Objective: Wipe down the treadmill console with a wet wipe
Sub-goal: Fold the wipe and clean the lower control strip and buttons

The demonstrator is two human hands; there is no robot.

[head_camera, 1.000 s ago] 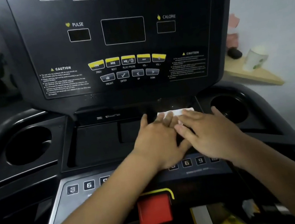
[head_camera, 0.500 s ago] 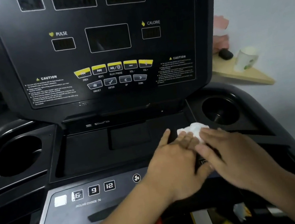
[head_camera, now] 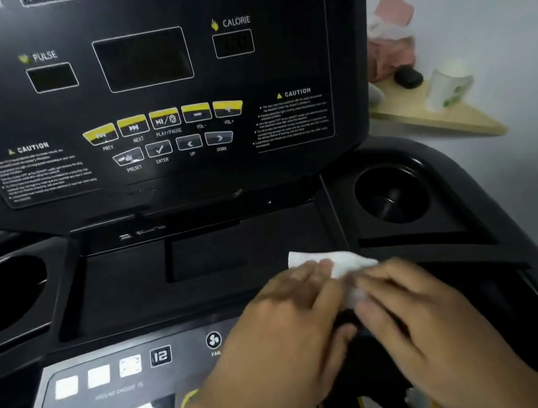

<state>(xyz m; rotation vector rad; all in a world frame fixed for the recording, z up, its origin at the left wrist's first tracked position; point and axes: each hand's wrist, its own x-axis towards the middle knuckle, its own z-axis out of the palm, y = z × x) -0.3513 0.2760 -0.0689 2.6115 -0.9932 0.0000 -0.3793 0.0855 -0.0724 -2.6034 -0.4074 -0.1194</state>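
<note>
1. Since the earlier frames the wet wipe is being drawn back from the rear of the recessed tray, where it lay flat, to the tray's front right corner, and it is now being gathered between the two hands.
2. The wipe is being pinched from both sides: the left hand is closing on its left part and the right hand on its right part, with a white flap showing beyond the fingertips. Both hands are blurred, so the exact finger placement cannot be told.
3. The wipe is being held just over the front lip of the tray, near the tray's right wall; whether it is pressing on the surface cannot be told.
4. Risk, as a judgement: the wipe is being bunched, so little of its face may be meeting the plastic, and streaks or missed strips could be left. Moisture could also be squeezed out toward the button panel, just in front of the tray.
5. The fan button, beside the left hand, could be pressed by a passing palm.
6. Open room is lying to the left along the tray floor. To the right the tray wall and the right cup holder are closing the path; behind the tray the upright display panel is standing untouched.
</note>
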